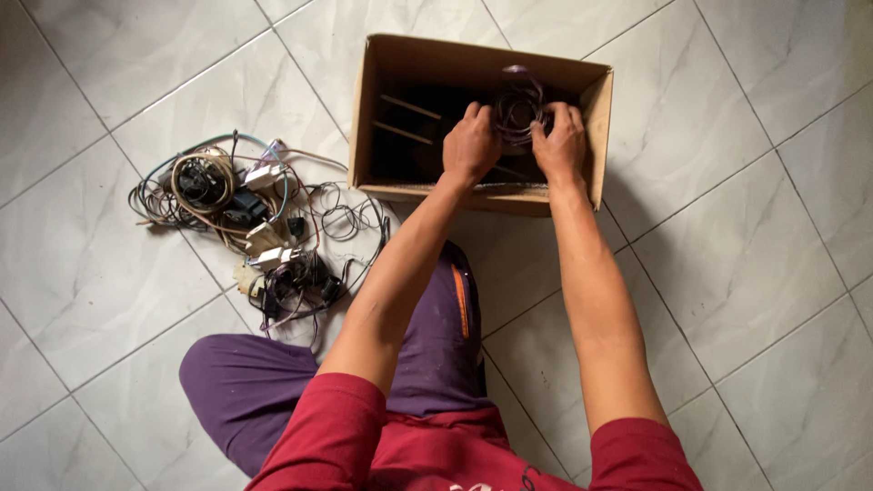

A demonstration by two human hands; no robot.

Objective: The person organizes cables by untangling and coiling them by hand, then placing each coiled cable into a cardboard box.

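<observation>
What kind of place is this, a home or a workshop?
Probably a home floor, though I cannot be sure: pale marble-look tiles, a cardboard box and a pile of cables and chargers, with no bench or tools.

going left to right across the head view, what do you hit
pile of tangled cables and chargers on the floor → cardboard box, left wall → left hand → purple cable coil held between both hands → right hand → right wall of the box

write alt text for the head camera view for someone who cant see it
Both hands, left hand and right hand, hold a coiled cable over an open cardboard box on a tiled floor. A tangled pile of cables and chargers lies left of the box.
</observation>
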